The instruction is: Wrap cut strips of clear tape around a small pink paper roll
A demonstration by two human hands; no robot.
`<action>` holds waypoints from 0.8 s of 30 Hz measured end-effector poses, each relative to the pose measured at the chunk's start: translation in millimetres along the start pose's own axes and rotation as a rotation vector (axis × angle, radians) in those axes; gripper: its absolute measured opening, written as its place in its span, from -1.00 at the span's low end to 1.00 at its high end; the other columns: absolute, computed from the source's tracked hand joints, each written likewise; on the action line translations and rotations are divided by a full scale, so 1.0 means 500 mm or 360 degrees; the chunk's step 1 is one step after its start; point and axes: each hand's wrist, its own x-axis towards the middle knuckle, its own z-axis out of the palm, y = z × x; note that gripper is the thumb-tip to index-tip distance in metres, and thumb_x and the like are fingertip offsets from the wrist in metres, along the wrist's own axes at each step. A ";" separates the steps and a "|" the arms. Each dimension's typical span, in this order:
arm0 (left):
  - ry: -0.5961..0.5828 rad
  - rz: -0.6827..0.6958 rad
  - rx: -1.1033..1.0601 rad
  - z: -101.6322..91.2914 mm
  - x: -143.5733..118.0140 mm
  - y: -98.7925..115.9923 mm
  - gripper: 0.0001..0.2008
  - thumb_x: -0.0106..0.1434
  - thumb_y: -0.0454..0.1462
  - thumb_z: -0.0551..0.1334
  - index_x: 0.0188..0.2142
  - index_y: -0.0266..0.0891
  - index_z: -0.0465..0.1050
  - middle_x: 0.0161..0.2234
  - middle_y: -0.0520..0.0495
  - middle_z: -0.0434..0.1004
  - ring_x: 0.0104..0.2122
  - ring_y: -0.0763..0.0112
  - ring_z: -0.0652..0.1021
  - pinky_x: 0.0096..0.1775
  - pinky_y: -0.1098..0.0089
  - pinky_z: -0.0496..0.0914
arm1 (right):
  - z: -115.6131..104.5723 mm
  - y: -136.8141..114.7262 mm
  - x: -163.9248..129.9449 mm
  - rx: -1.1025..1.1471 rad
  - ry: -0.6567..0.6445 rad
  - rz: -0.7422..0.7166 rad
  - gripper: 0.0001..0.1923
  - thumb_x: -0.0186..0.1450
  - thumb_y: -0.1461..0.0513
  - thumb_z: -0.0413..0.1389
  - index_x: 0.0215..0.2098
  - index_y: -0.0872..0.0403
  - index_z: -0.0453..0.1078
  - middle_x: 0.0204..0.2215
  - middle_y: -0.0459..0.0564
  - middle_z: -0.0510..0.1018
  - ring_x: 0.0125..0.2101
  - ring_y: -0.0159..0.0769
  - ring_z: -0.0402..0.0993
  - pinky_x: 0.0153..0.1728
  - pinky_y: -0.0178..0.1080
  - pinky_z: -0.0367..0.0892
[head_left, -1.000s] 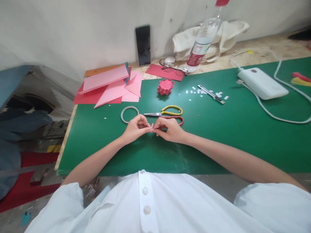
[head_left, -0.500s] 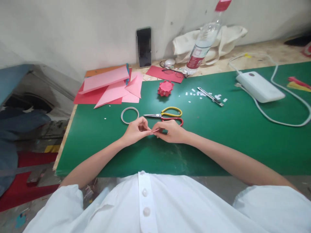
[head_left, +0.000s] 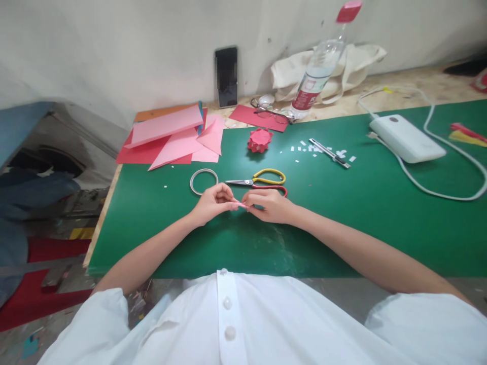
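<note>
one red paper flower [head_left: 259, 139] already sits finished on the green mat [head_left: 380, 213], so we judge the work part done, with pink sheets [head_left: 171, 134] unused at the far left. both our hands meet over the mat's near middle: our left hand [head_left: 213, 202] and right hand [head_left: 268, 205] pinch a small pink scrap [head_left: 240, 204] between pressed fingertips, just before the scissors [head_left: 262, 180].

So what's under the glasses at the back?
The glasses lie on a red paper sheet, which rests on the bare wooden table beyond the green mat. The part under the frames is hidden.
</note>
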 end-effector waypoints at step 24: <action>-0.0029 0.0420 0.0239 -0.004 0.004 -0.025 -0.67 0.18 -0.11 0.44 -0.24 -0.26 0.42 -0.13 -0.08 0.46 -0.34 0.54 0.58 -0.31 0.50 0.53 | 0.016 -0.007 0.003 0.0136 0.0246 0.0289 -0.83 0.43 0.22 0.11 -0.34 0.07 0.37 -0.43 -0.05 0.59 -0.45 -0.37 0.51 -0.40 -0.34 0.37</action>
